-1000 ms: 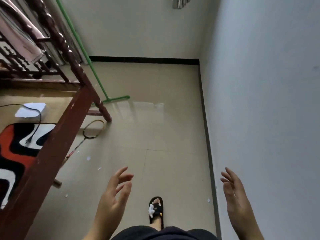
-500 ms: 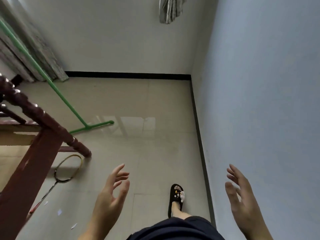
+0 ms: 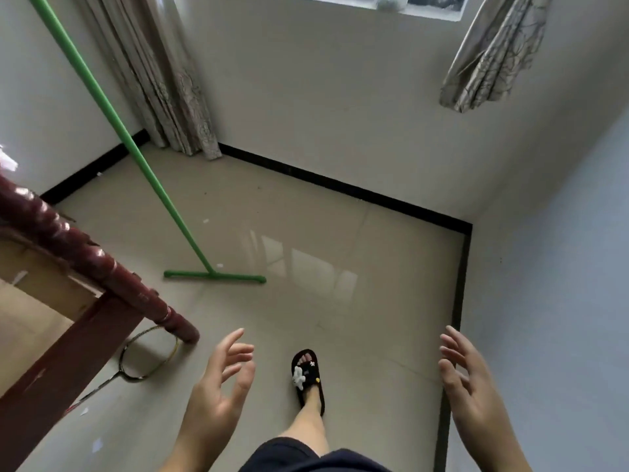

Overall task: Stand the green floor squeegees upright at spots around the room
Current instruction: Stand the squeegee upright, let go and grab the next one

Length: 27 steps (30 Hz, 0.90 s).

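Standing green squeegee (image 3: 143,165), no labels

One of most things, two of a few.
One green floor squeegee (image 3: 214,276), one badminton racket (image 3: 149,352), one sandalled foot (image 3: 307,376), two curtains (image 3: 163,80), and two empty hands: left (image 3: 221,386), right (image 3: 471,379).

Soft daylight from far window (image 3: 420,5); pale glare patch on floor tiles (image 3: 299,264); wide-angle bending at edges; faint shadows.

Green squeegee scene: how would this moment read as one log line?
left hand: open, empty | right hand: open, empty | green squeegee: blade on floor, handle leaning up-left, untouched | sandalled foot: forward
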### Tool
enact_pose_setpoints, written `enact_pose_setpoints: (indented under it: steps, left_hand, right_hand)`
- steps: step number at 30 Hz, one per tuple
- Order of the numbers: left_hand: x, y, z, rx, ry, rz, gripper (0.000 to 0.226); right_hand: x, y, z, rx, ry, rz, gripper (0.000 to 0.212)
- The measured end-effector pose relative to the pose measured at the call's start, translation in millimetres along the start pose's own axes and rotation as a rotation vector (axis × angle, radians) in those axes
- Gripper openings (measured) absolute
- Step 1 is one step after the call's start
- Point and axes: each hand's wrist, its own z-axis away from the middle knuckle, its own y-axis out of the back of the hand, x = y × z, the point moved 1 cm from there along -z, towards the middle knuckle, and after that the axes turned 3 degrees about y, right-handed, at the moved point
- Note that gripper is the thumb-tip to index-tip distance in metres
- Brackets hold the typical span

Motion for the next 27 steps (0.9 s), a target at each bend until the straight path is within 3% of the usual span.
enact_pose_setpoints:
  steps: [7,10,15,20,27]
  left_hand:
    - [42,-3,-196,0.078,-0.031,0.027,0.036]
    - [48,-5,-250,0.094,-0.001,0.05,0.036]
    - [38,-4,-333,0.211,0.095,0.073,0.036]
    - [27,-10,-438,0.44,0.154,0.122,0.038]
    - [45,-15,-536,0.75,0.257,0.206,0.037]
  right_hand:
    - [-31,-42,-199,-0.012,0.079,-0.046,0.045]
    - [-39,-60,-266,-0.048,0.117,-0.059,0.054]
    - [-40,-100,-379,-0.158,0.135,-0.043,0.043]
    - [-53,-151,-532,-0.346,0.227,-0.025,0.042]
    - [-116,-244,-718,-0.753,0.418,-0.023,0.046]
